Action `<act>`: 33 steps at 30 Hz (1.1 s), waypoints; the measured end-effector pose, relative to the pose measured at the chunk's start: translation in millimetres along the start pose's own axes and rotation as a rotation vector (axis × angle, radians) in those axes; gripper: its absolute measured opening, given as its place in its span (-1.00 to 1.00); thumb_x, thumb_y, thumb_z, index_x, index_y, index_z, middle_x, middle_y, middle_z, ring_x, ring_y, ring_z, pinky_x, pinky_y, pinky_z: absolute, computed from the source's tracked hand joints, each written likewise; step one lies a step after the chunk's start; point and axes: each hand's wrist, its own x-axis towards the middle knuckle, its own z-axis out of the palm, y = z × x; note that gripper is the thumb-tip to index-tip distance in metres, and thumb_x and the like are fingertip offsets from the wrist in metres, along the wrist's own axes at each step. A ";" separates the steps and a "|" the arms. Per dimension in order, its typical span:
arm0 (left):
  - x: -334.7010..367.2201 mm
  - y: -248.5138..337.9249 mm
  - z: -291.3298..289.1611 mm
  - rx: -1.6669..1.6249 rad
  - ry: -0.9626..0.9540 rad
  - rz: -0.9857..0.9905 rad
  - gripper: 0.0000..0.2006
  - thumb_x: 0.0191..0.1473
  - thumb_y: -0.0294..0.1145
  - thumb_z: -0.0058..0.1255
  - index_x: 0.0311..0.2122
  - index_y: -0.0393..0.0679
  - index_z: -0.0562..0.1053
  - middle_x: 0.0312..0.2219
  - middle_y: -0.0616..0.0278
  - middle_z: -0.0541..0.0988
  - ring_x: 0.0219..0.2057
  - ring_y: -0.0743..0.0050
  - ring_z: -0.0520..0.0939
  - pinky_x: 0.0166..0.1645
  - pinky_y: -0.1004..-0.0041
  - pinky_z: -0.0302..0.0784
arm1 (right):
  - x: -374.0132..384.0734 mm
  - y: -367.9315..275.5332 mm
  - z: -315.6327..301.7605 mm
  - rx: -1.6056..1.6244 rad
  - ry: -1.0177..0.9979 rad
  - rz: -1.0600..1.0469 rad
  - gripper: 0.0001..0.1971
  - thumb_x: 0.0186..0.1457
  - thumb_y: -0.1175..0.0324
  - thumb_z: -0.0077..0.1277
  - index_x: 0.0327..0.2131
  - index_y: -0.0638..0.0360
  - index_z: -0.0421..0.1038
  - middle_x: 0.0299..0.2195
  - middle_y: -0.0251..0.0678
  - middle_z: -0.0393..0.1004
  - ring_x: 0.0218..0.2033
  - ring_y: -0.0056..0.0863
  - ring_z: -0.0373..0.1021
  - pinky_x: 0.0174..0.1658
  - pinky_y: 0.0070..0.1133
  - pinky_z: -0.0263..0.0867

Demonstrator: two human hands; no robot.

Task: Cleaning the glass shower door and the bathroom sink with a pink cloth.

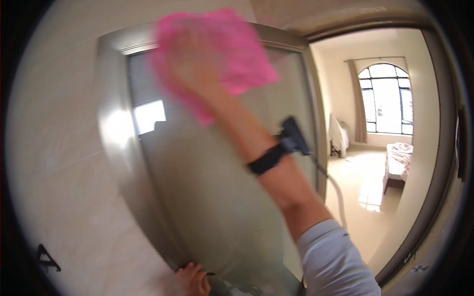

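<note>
Right hand (pixel 191 61) has the cloth (pixel 244 56) at the door's (pixel 202 172) top — finger bend lost in blur; left hand's (pixel 194 279) fingers half-curled low down, grip unclear — a wide swing could snag the wrist cable (pixel 339 195)

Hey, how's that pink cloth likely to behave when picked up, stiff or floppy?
The pink cloth is probably floppy: a corner dangles below the right hand. It's likely light for its size, since one raised hand supports it. Motion blur hides its weave, so slipperiness is hard to judge.
</note>
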 end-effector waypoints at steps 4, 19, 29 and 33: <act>-9.9 -9.2 2.9 0.035 -0.109 -0.016 -0.89 0.18 -0.35 -0.04 -0.28 -0.11 0.48 -0.13 0.13 0.56 0.02 -0.02 0.50 0.16 -0.04 0.22 | 4.2 -17.0 -31.3 0.189 -0.045 -0.207 -0.44 0.13 -0.07 -0.22 0.15 -0.09 0.26 -0.06 -0.02 0.43 0.02 -0.05 0.32 0.15 -0.17 0.09; -71.4 -23.5 39.0 0.191 0.034 0.077 -0.86 0.18 -0.36 -0.09 -0.22 -0.15 0.43 -0.15 0.03 0.53 0.00 -0.10 0.46 0.17 -0.13 0.16 | -152.2 281.2 -210.3 -0.231 -0.298 0.476 -0.52 0.21 0.18 -0.28 0.14 0.20 0.22 0.28 -0.02 -0.02 0.27 -0.03 -0.01 0.27 -0.26 -0.01; -70.0 -21.1 34.0 0.180 0.012 0.083 -0.86 0.18 -0.36 -0.09 -0.21 -0.17 0.42 -0.16 0.02 0.52 0.00 -0.11 0.46 0.16 -0.15 0.16 | -265.7 244.5 -265.4 -0.043 -0.309 0.331 -0.43 0.16 0.26 -0.29 0.17 0.47 0.10 0.29 0.10 -0.04 0.33 0.08 -0.19 0.33 -0.22 -0.23; -72.2 -21.2 44.3 0.166 0.030 0.084 -0.84 0.19 -0.32 -0.10 -0.21 -0.16 0.42 -0.16 0.04 0.53 0.00 -0.07 0.47 0.17 -0.12 0.16 | -132.7 380.7 -182.7 -0.582 -0.289 0.023 -0.49 0.21 0.19 -0.31 0.06 0.45 0.23 0.26 0.08 0.00 0.24 0.09 0.01 0.24 -0.14 -0.01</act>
